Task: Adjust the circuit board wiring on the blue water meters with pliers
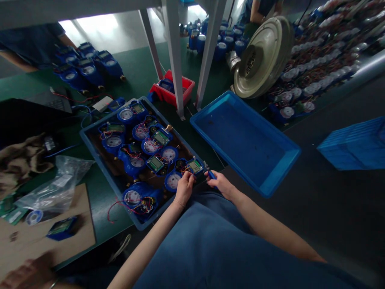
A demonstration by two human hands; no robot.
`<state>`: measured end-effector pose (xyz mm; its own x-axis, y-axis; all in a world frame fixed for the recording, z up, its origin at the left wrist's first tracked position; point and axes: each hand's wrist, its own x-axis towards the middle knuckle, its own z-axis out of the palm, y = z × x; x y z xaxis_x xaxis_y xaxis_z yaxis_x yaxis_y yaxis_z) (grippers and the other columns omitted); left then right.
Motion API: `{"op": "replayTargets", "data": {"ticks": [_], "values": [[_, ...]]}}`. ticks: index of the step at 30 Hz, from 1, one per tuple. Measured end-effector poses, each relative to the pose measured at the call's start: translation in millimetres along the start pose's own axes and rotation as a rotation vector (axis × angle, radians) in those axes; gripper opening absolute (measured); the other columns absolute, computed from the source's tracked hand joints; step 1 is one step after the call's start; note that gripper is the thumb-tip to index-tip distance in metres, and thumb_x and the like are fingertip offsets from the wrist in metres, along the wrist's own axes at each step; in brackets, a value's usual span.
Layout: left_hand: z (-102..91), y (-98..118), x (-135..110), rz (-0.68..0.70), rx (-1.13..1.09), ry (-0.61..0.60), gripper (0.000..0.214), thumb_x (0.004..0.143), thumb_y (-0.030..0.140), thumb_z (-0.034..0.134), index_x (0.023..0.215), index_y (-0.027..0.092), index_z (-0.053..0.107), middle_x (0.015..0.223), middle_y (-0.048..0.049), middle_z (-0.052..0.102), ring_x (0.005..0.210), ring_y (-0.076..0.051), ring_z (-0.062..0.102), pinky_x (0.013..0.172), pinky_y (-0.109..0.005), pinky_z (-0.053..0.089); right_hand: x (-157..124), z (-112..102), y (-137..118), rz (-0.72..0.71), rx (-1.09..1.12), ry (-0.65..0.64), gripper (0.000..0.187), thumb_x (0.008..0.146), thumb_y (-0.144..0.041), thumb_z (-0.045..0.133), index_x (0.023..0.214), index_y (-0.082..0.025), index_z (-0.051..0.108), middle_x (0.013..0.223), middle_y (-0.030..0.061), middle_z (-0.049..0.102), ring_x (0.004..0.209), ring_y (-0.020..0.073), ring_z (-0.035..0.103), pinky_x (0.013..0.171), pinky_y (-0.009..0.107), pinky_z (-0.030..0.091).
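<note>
My left hand (185, 185) is closed at the lower edge of a small display circuit board (195, 165), at the tray's right corner. Thin wires run from the board towards a blue water meter (173, 181) beside that hand. My right hand (221, 182) grips small pliers (212, 175) with blue handles. Their metal jaws are close to the board's right edge; whether they touch it I cannot tell. Several more blue meters with white dials, display boards and loose wires lie in the blue-grey tray (105, 168).
A blue tray (245, 140) is at right, a red bin (187, 86) behind a metal post (174, 56). Plastic bag (64, 180), solder spool (34, 217) and cardboard (86, 212) lie left. Another person's hand (28, 275) is at lower left; other people sit across the bench.
</note>
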<state>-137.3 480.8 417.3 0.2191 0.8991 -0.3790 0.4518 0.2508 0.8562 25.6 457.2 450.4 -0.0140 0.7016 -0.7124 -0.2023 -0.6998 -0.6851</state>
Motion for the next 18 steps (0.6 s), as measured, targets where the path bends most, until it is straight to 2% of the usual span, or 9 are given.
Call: {"op": "replayTargets", "data": {"ticks": [3, 5, 14, 18], "values": [[0.5, -2.2, -0.4, -0.006, -0.043, -0.035, 0.023, 0.085, 0.035, 0.035, 0.080, 0.019, 0.050, 0.081, -0.0043, 0.064, 0.079, -0.016, 0.059, 0.074, -0.028, 0.042, -17.1, -4.8, 4.9, 0.150, -0.014, -0.193, 0.050, 0.045, -0.015, 0.056, 0.095, -0.009, 0.056, 0.072, 0.0025, 0.057, 0.067, 0.0143, 0.050, 0.059, 0.023, 0.036], [0.9, -3.4, 0.1, -0.003, -0.048, -0.047, 0.024, 0.085, 0.037, 0.036, 0.081, 0.019, 0.050, 0.082, -0.0049, 0.064, 0.081, -0.017, 0.059, 0.077, -0.030, 0.042, -18.3, -4.7, 7.5, 0.209, -0.015, -0.257, 0.052, 0.044, -0.016, 0.053, 0.096, -0.009, 0.055, 0.073, 0.0036, 0.057, 0.069, 0.0151, 0.052, 0.060, 0.023, 0.037], [-0.8, -5.7, 0.9, 0.030, 0.013, -0.097, 0.024, 0.085, 0.038, 0.036, 0.083, 0.019, 0.050, 0.084, -0.0053, 0.065, 0.079, -0.018, 0.059, 0.074, -0.030, 0.042, 6.3, -18.4, 15.4, 0.278, -0.159, -0.349, 0.052, 0.043, -0.012, 0.048, 0.094, -0.010, 0.054, 0.074, 0.0039, 0.059, 0.067, 0.0146, 0.051, 0.052, 0.020, 0.030], [-3.2, -2.7, 0.1, 0.052, 0.066, -0.102, 0.023, 0.085, 0.037, 0.037, 0.081, 0.019, 0.050, 0.076, -0.0039, 0.062, 0.072, -0.017, 0.056, 0.068, -0.029, 0.039, 7.2, -18.5, 10.7, 0.285, -0.204, -0.387, 0.052, 0.042, -0.011, 0.047, 0.094, -0.009, 0.055, 0.072, 0.0031, 0.059, 0.066, 0.0146, 0.051, 0.052, 0.020, 0.033]]}}
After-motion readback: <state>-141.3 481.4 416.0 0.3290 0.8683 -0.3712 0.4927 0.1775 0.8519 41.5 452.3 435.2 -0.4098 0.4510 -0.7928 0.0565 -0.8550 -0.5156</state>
